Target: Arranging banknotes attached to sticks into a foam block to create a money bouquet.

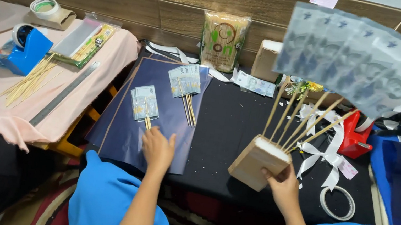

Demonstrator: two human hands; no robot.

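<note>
A blue tape dispenser (27, 52), loose bamboo skewers (30, 81) and a long metal ruler (63, 93) lie on the pink cloth (114, 49). A red stapler (357, 135) sits beside white ribbon bows (329, 153) and a tape ring (338, 203).

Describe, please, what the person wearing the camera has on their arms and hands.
Both forearms are bare: no sleeves reach them in view, and neither the left hand nor the right hand wears a glove. No watch, bracelet or ring shows. Bright blue cloth lies under both arms.
</note>
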